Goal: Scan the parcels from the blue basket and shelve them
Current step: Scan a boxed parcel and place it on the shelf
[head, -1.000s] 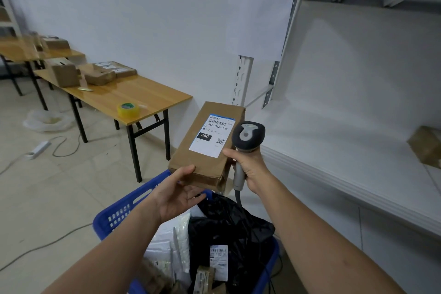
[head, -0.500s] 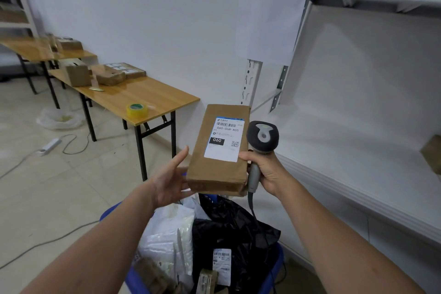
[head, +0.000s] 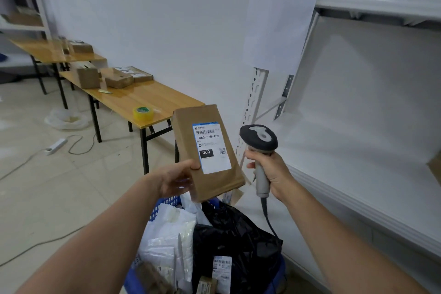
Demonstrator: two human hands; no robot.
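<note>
Between left hand point(head: 175, 180) and right hand point(head: 274, 174), clenched on barcode scanner point(head: 260, 143): stiff, probably light cardboard parcel point(head: 207, 150), pinched low at left edge.

- A parcel sorting room: white metal shelving point(head: 358, 174) on the right carries a paper sign point(head: 276, 7) marked "4-3".
- A blue basket point(head: 164, 205) of bagged parcels sits near; a hand grips a barcode scanner point(head: 259, 141).
- Far left, wooden tables point(head: 143, 100) hold cardboard boxes point(head: 88, 76) and packing tape point(head: 143, 113).
</note>
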